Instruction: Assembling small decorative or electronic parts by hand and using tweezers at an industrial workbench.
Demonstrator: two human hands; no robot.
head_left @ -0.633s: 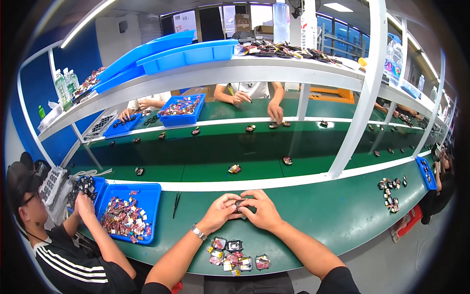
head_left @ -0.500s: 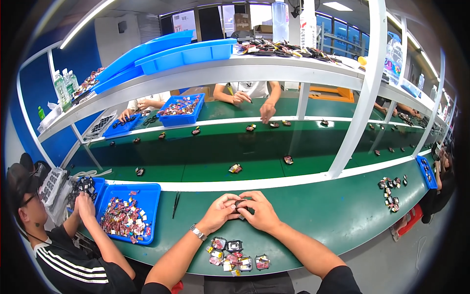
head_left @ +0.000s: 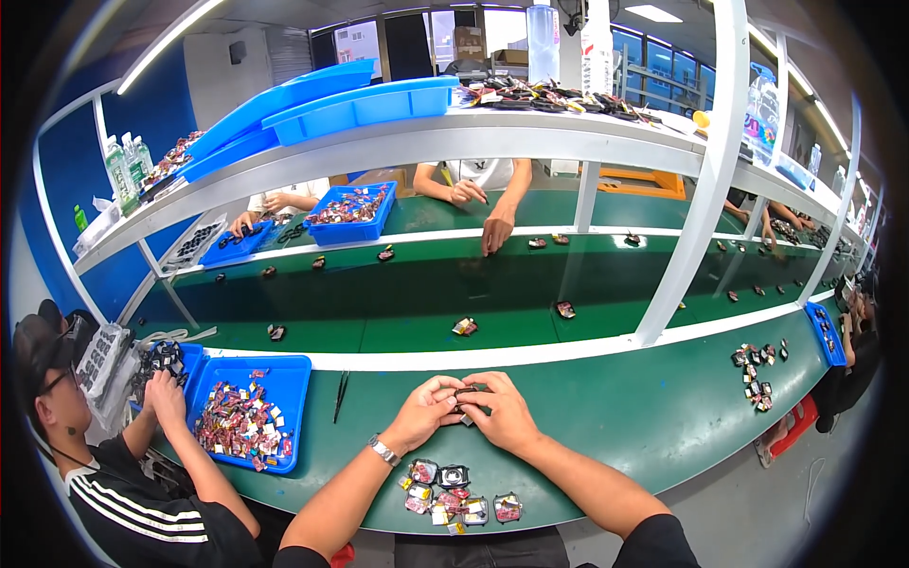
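Note:
Both my hands meet over the green bench, closed around a small dark casing (head_left: 464, 398) that my fingers mostly hide. My left hand (head_left: 423, 414), with a metal-band watch at the wrist, grips it from the left. From the right, my right hand (head_left: 500, 413) pinches the same piece. Between my forearms lies a cluster of small open casings (head_left: 454, 497) with red boards and yellow-and-white bits in them. A pair of black tweezers (head_left: 341, 396) lies on the bench to the left of my hands.
A blue tray (head_left: 305, 398) of small red and white parts stands at left, beside a co-worker (head_left: 123, 454) handling black pieces. Beyond a white rail, a green conveyor (head_left: 398, 303) carries scattered units. Metal posts (head_left: 696, 180) hold a shelf above. More casings (head_left: 755, 374) sit at right.
Units on the conveyor have shifted slightly to the right. The co-worker's hand across the belt has moved left and down to the belt. My hands stay nearly in place.

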